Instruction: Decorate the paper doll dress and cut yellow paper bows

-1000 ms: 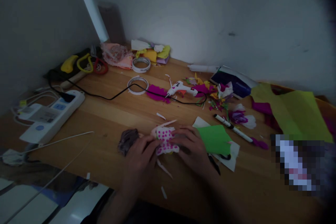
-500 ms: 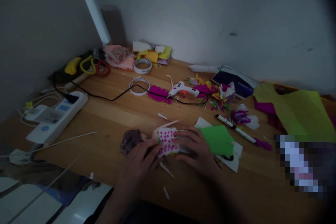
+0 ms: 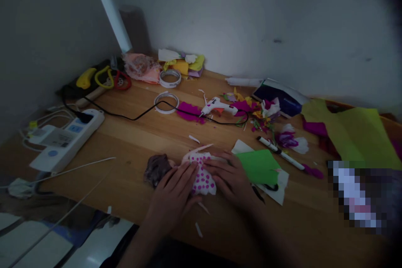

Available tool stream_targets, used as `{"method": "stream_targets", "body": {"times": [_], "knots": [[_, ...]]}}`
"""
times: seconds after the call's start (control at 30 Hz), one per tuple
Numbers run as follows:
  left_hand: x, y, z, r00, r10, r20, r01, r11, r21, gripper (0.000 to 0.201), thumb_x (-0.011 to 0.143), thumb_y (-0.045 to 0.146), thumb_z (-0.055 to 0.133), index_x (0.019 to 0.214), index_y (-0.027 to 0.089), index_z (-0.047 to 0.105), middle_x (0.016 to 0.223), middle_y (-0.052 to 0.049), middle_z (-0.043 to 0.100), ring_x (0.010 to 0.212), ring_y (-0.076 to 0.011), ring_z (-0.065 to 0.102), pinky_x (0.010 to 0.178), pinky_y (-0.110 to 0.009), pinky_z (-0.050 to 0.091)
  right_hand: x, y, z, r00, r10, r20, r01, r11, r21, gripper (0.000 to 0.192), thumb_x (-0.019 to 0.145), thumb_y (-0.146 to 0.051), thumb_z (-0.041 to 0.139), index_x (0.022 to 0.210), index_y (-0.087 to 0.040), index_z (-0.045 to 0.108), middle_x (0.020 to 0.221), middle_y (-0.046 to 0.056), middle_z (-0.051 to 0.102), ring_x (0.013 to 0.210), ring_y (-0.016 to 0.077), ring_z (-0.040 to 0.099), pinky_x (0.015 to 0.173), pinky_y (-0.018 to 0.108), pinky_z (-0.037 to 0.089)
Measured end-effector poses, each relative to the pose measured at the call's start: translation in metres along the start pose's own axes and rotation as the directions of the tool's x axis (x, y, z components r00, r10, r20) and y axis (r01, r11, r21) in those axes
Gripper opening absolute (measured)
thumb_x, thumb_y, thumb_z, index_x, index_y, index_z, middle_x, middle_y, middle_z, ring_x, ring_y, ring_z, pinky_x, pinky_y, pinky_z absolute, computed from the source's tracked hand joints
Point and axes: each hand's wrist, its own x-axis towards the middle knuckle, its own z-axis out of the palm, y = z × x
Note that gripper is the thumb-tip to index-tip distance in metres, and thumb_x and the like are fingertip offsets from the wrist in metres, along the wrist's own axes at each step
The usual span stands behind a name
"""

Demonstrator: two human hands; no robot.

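Observation:
A white piece with magenta dots, paper or cloth, lies flat on the wooden table between my hands. My left hand rests on its left edge with the fingers stretched out. From the right, my right hand touches it with spread fingertips. Left of it sits a crumpled brown bundle, beside a pale pink part that my left hand partly covers. What lies under the dotted piece is hidden. A green sheet on white paper is just beyond my right hand.
A white glue gun lies farther back, its black cord running to a power strip at left. Two tape rolls, a marker, paper flowers, scissors and yellow sheets surround the work spot.
The dotted piece now lies flatter, with more of its lower part showing. My left hand has flattened and moved right onto it. The yellow bit under its lower edge no longer shows.

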Motion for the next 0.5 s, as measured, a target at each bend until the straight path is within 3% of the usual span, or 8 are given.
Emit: {"method": "stream_targets", "body": {"times": [0.1,0.3,0.4,0.47,0.5], "knots": [[0.002,0.001,0.000,1.000,0.004,-0.017,-0.004,1.000,0.010,0.052,0.099,0.045,0.027,0.120,0.010,0.059,0.120,-0.010,0.066,0.109,-0.0203,0.058,0.096,-0.032,0.036,0.002,-0.003,0.002,0.999,0.033,0.035,-0.033,0.999,-0.001,0.036,0.095,-0.023,0.043,0.129,-0.017,0.055,0.125,0.009,0.064,0.123,0.0260,0.049,0.102,0.049,0.039],[-0.005,-0.002,-0.003,1.000,-0.006,-0.017,0.005,0.999,-0.046,0.051,0.098,0.045,0.033,0.131,0.008,0.046,0.128,-0.015,0.059,0.118,-0.0253,0.051,0.100,-0.036,0.035,0.009,-0.003,0.002,0.990,0.095,0.104,-0.095,0.995,0.000,0.041,0.096,-0.020,0.037,0.136,-0.020,0.046,0.132,0.006,0.059,0.126,0.0238,0.046,0.106,0.047,0.039],[-0.022,-0.014,-0.012,0.986,-0.164,0.015,0.164,0.965,-0.206,0.054,0.093,0.039,0.048,0.139,0.016,0.034,0.135,-0.016,0.049,0.128,-0.0297,0.041,0.106,-0.046,0.033,0.001,0.005,-0.012,0.984,0.144,0.110,-0.143,0.990,-0.013,0.051,0.092,-0.012,0.033,0.143,-0.019,0.034,0.144,0.008,0.047,0.134,0.0224,0.038,0.110,0.048,0.033],[-0.033,-0.027,-0.018,0.952,-0.279,0.124,0.305,0.899,-0.316,0.066,0.087,0.037,0.058,0.142,0.020,0.026,0.142,-0.016,0.040,0.133,-0.0309,0.035,0.107,-0.048,0.035,-0.010,0.011,-0.025,0.971,0.195,0.138,-0.192,0.981,-0.036,0.058,0.089,-0.011,0.037,0.146,-0.020,0.029,0.146,0.009,0.043,0.136,0.0241,0.035,0.111,0.052,0.031],[-0.036,-0.036,-0.020,0.940,-0.281,0.195,0.334,0.875,-0.350,0.073,0.084,0.036,0.062,0.144,0.021,0.023,0.144,-0.015,0.037,0.133,-0.0309,0.035,0.106,-0.048,0.037,-0.017,0.014,-0.030,0.961,0.225,0.162,-0.218,0.974,-0.056,0.062,0.087,-0.013,0.041,0.147,-0.021,0.026,0.146,0.009,0.043,0.136,0.0256,0.035,0.111,0.054,0.030]]}}
